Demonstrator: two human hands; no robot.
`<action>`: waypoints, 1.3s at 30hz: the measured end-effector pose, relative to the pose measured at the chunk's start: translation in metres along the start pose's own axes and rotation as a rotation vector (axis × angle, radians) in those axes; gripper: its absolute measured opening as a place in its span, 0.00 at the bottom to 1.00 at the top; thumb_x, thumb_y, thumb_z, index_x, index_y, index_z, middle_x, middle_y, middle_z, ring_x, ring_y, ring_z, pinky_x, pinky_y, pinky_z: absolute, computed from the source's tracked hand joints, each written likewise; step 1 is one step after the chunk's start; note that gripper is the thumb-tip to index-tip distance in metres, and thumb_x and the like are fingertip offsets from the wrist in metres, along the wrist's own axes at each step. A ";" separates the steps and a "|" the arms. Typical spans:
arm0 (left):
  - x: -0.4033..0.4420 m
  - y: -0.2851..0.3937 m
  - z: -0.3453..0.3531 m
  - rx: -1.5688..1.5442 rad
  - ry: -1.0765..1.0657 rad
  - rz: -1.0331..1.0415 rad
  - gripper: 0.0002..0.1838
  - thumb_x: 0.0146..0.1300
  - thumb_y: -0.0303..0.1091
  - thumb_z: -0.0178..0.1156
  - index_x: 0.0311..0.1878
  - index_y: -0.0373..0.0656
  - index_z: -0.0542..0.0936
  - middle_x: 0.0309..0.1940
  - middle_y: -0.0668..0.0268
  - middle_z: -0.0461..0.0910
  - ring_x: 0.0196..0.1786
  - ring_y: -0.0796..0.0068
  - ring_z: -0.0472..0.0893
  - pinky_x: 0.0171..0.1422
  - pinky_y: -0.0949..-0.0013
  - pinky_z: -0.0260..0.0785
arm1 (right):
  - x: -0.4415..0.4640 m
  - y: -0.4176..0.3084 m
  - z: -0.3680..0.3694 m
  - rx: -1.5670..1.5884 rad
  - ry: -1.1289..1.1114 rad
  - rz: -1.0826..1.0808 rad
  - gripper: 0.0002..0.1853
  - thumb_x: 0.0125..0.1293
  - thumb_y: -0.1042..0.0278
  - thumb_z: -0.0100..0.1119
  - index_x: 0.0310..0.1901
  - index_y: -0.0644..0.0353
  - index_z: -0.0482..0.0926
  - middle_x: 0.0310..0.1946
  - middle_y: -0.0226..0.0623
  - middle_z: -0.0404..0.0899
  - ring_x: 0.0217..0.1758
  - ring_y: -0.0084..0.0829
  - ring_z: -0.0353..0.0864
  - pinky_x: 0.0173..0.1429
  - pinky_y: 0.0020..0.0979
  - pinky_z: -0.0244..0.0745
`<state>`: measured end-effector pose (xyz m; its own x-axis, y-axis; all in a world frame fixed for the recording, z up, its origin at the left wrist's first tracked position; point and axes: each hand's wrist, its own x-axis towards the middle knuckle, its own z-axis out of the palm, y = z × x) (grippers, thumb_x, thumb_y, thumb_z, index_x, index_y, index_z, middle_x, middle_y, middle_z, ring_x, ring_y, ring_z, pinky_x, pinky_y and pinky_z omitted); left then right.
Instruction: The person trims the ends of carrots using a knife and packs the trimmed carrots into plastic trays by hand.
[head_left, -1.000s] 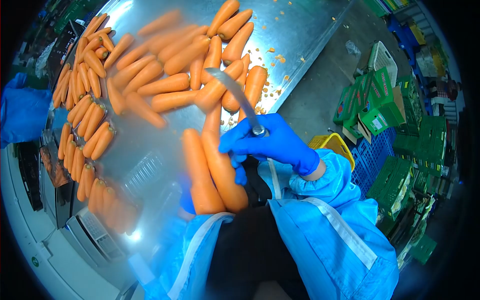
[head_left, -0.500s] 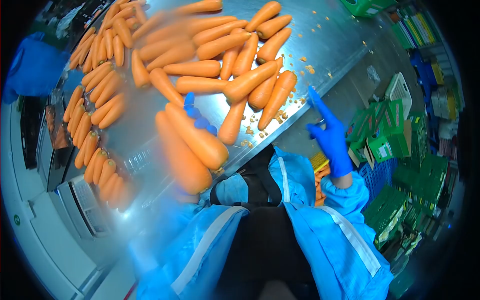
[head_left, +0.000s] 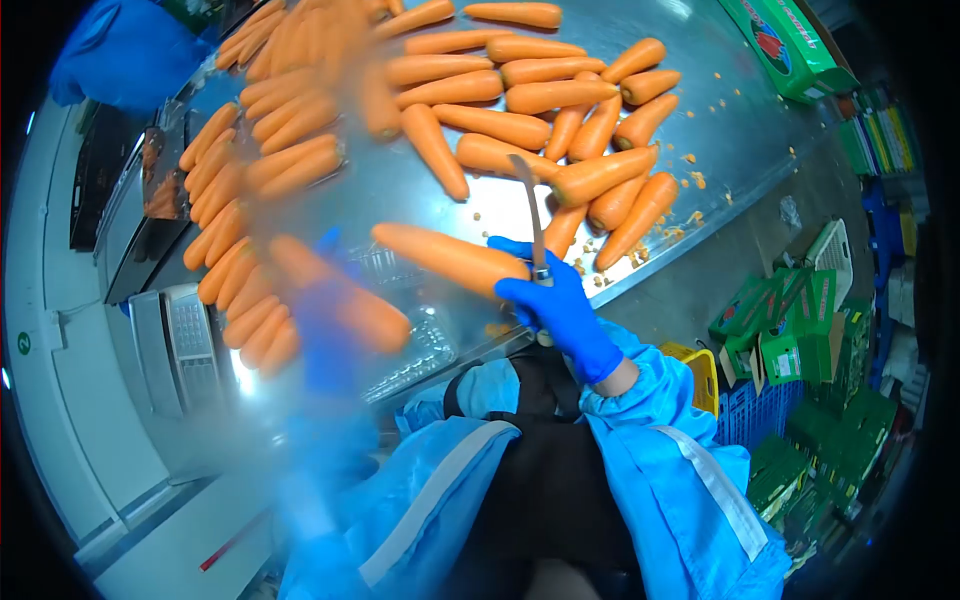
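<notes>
My right hand (head_left: 560, 310), in a blue glove, is closed round the handle of a curved knife (head_left: 533, 215), its blade pointing up and away from me. One carrot (head_left: 450, 258) lies with its thick end against the fingers of that hand. My left hand (head_left: 335, 330), gloved and badly blurred, is over another carrot (head_left: 365, 305) to the left; its fingers are too smeared to read. Clear plastic trays (head_left: 415, 350) lie beside it on the metal table (head_left: 740, 150). Many loose carrots (head_left: 600, 175) are piled beyond.
Rows of carrots (head_left: 215, 190) line the table's left side, near a scale (head_left: 190, 330). Small trimmings lie by the right edge. Green boxes (head_left: 780, 40), a yellow crate (head_left: 700, 375) and a blue crate (head_left: 755, 415) stand right. Another person's blue sleeve (head_left: 125, 55) shows top left.
The view has swung left. My right hand, out to the right half a second ago, is back over the table by a carrot. The two carrots that lay side by side are now apart.
</notes>
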<state>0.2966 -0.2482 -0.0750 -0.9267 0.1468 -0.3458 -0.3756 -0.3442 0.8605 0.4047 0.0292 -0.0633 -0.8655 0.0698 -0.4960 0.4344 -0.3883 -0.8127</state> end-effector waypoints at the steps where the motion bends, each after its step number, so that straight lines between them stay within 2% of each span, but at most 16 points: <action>1: 0.005 0.008 -0.018 0.129 0.044 0.071 0.41 0.41 0.33 0.66 0.65 0.35 0.69 0.49 0.60 0.76 0.51 0.59 0.78 0.59 0.60 0.73 | 0.003 -0.001 0.000 -0.010 0.025 0.014 0.29 0.58 0.64 0.72 0.62 0.59 0.76 0.30 0.29 0.79 0.21 0.15 0.72 0.24 0.20 0.68; 3: 0.028 0.000 -0.076 0.842 0.087 0.418 0.40 0.42 0.31 0.65 0.64 0.34 0.70 0.46 0.61 0.75 0.48 0.62 0.78 0.57 0.61 0.73 | 0.015 -0.004 0.006 -0.044 0.095 0.026 0.27 0.59 0.66 0.71 0.60 0.63 0.77 0.22 0.27 0.75 0.17 0.17 0.70 0.22 0.20 0.65; 6: 0.031 0.014 -0.056 1.361 -0.147 0.669 0.31 0.44 0.25 0.64 0.57 0.39 0.74 0.41 0.61 0.76 0.45 0.55 0.78 0.53 0.57 0.72 | 0.042 0.000 0.017 -0.089 0.085 -0.024 0.27 0.60 0.65 0.70 0.60 0.63 0.77 0.22 0.28 0.76 0.17 0.17 0.70 0.21 0.20 0.65; 8: 0.030 0.019 -0.031 1.537 -0.394 0.511 0.26 0.44 0.24 0.63 0.52 0.42 0.76 0.42 0.59 0.77 0.46 0.50 0.78 0.51 0.55 0.72 | 0.060 0.002 0.026 -0.135 0.051 -0.027 0.27 0.58 0.63 0.72 0.60 0.59 0.78 0.24 0.28 0.77 0.19 0.17 0.71 0.23 0.21 0.66; 9: 0.036 0.002 -0.038 1.574 -0.433 0.535 0.22 0.45 0.21 0.62 0.47 0.44 0.77 0.42 0.56 0.77 0.49 0.46 0.76 0.51 0.51 0.70 | 0.068 0.002 0.031 -0.179 0.031 -0.013 0.27 0.58 0.62 0.72 0.60 0.58 0.79 0.25 0.28 0.78 0.20 0.17 0.71 0.24 0.21 0.67; 11: 0.041 -0.020 -0.047 1.615 -0.475 0.555 0.22 0.44 0.20 0.61 0.48 0.44 0.77 0.42 0.57 0.77 0.49 0.48 0.76 0.52 0.52 0.69 | 0.080 0.002 0.038 -0.264 -0.037 -0.003 0.27 0.58 0.61 0.72 0.59 0.54 0.80 0.31 0.29 0.81 0.23 0.17 0.73 0.27 0.22 0.70; 14: 0.041 -0.042 -0.063 1.571 -0.440 0.551 0.28 0.42 0.19 0.60 0.53 0.43 0.77 0.45 0.56 0.77 0.51 0.48 0.75 0.57 0.51 0.66 | 0.088 0.003 0.058 -0.330 -0.125 -0.038 0.25 0.62 0.65 0.67 0.62 0.55 0.78 0.20 0.25 0.71 0.20 0.16 0.67 0.25 0.19 0.62; 15: 0.041 -0.055 -0.077 1.498 -0.411 0.551 0.29 0.42 0.19 0.60 0.54 0.43 0.77 0.46 0.55 0.77 0.52 0.47 0.75 0.58 0.51 0.66 | 0.090 0.005 0.062 -0.356 -0.151 -0.025 0.26 0.61 0.65 0.68 0.62 0.55 0.77 0.25 0.26 0.76 0.21 0.16 0.68 0.26 0.19 0.65; 18: 0.023 -0.063 -0.081 1.409 -0.284 0.650 0.32 0.43 0.20 0.61 0.58 0.43 0.77 0.49 0.56 0.77 0.56 0.46 0.74 0.63 0.50 0.65 | 0.102 0.016 0.076 -0.493 -0.219 -0.096 0.28 0.61 0.67 0.68 0.64 0.56 0.76 0.39 0.31 0.83 0.27 0.17 0.74 0.31 0.20 0.71; 20: 0.008 -0.061 -0.074 1.392 -0.218 0.698 0.31 0.44 0.20 0.62 0.58 0.44 0.77 0.50 0.56 0.77 0.59 0.47 0.74 0.66 0.51 0.65 | 0.119 0.040 0.076 -0.571 -0.293 -0.303 0.28 0.61 0.68 0.68 0.64 0.56 0.75 0.49 0.32 0.82 0.32 0.18 0.77 0.35 0.21 0.75; 22: -0.003 -0.054 -0.067 1.372 -0.178 0.702 0.29 0.46 0.21 0.63 0.56 0.44 0.78 0.52 0.57 0.78 0.61 0.48 0.74 0.67 0.51 0.65 | 0.125 0.049 0.074 -0.569 -0.331 -0.348 0.28 0.61 0.69 0.67 0.65 0.56 0.75 0.55 0.34 0.80 0.36 0.19 0.79 0.39 0.23 0.77; 24: -0.010 -0.054 -0.070 1.301 -0.153 0.733 0.25 0.48 0.20 0.64 0.53 0.44 0.80 0.51 0.57 0.79 0.59 0.50 0.76 0.65 0.53 0.67 | 0.125 0.048 0.073 -0.491 -0.341 -0.227 0.29 0.61 0.70 0.67 0.65 0.57 0.74 0.57 0.35 0.79 0.40 0.20 0.80 0.42 0.24 0.79; 29: -0.008 -0.047 -0.076 1.080 -0.023 0.606 0.16 0.53 0.20 0.65 0.47 0.44 0.84 0.46 0.60 0.83 0.53 0.56 0.81 0.60 0.58 0.72 | 0.115 0.034 0.066 -0.363 -0.249 -0.060 0.23 0.64 0.69 0.64 0.61 0.57 0.77 0.50 0.36 0.83 0.32 0.19 0.78 0.35 0.22 0.76; 34: 0.037 0.000 -0.058 1.227 0.139 0.629 0.11 0.58 0.25 0.66 0.45 0.42 0.84 0.44 0.60 0.83 0.49 0.58 0.82 0.58 0.61 0.72 | 0.082 0.003 0.041 -0.222 -0.065 -0.040 0.18 0.66 0.68 0.61 0.57 0.58 0.80 0.39 0.34 0.85 0.25 0.17 0.73 0.29 0.18 0.69; 37: 0.083 0.002 -0.084 1.407 0.068 0.469 0.09 0.59 0.28 0.66 0.43 0.41 0.84 0.41 0.57 0.83 0.47 0.57 0.82 0.56 0.63 0.73 | 0.056 -0.003 0.021 -0.179 0.036 -0.060 0.17 0.67 0.67 0.60 0.55 0.60 0.81 0.37 0.35 0.86 0.22 0.16 0.71 0.27 0.17 0.67; 39: 0.101 0.005 -0.089 1.396 -0.139 0.507 0.07 0.61 0.29 0.66 0.42 0.40 0.84 0.39 0.58 0.84 0.46 0.60 0.83 0.54 0.63 0.74 | 0.042 0.000 0.009 -0.171 0.094 -0.036 0.16 0.67 0.67 0.60 0.55 0.61 0.81 0.37 0.35 0.86 0.22 0.15 0.71 0.27 0.17 0.67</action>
<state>0.2006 -0.3179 -0.1394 -0.9149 0.3990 0.0605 0.3625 0.7466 0.5578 0.3664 0.0242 -0.0813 -0.8577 0.1696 -0.4854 0.4464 -0.2228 -0.8667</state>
